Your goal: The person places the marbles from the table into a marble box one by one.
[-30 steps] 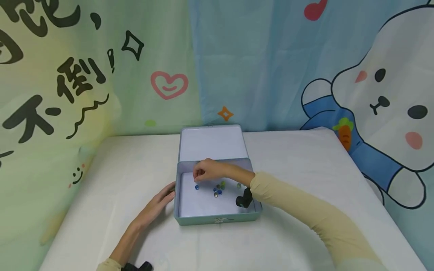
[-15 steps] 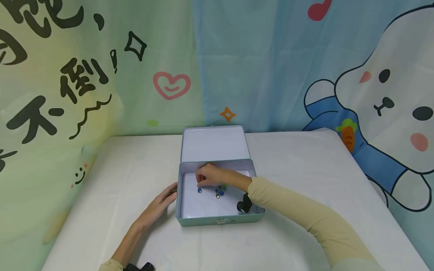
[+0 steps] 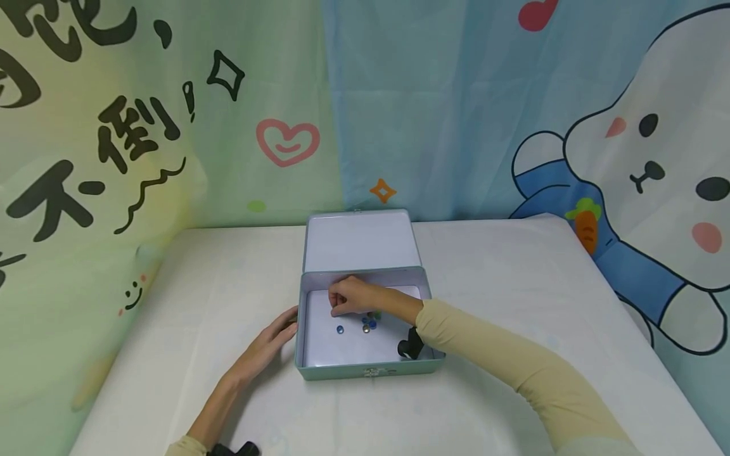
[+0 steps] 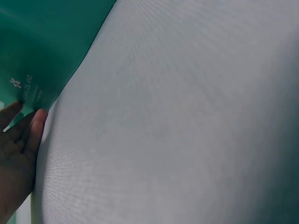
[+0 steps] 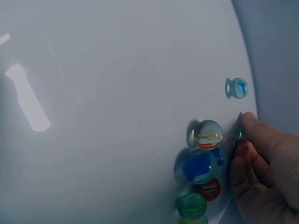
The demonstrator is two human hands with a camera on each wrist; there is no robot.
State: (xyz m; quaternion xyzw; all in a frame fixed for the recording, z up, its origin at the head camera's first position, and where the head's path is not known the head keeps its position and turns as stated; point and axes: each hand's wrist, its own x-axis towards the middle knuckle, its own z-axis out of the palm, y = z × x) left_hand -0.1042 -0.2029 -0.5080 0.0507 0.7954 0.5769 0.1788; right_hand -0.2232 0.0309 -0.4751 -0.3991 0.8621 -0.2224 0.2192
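A pale green metal tin [image 3: 325, 373] stands on the table with several glass marbles inside. My left hand [image 3: 268, 342] rests with extended fingers against its left wall, which looks dark green beside that hand [image 4: 16, 154] in the left wrist view. Inside the tin, my right hand [image 3: 353, 296] pinches a small greenish marble [image 5: 239, 133], mostly hidden between thumb and fingertips. A light blue marble [image 5: 239, 88] lies alone, apart from the hand. Near the fingers cluster a clear orange-swirled marble [image 5: 208, 134], a blue marble [image 5: 198, 167], a red marble [image 5: 209, 189] and a green marble [image 5: 191, 206].
The tin's hinged lid [image 3: 359, 240] stands raised at the back. White cloth covers the table [image 3: 485, 266], and a printed curtain [image 3: 393, 114] hangs behind it. A black wrist camera [image 3: 410, 345] on the right wrist sits over the tin's right side.
The lone blue marble has rolled toward the tin's front. My right hand has come slightly nearer the front, and a yellow-green marble at the right is now hidden. My left hand stays put.
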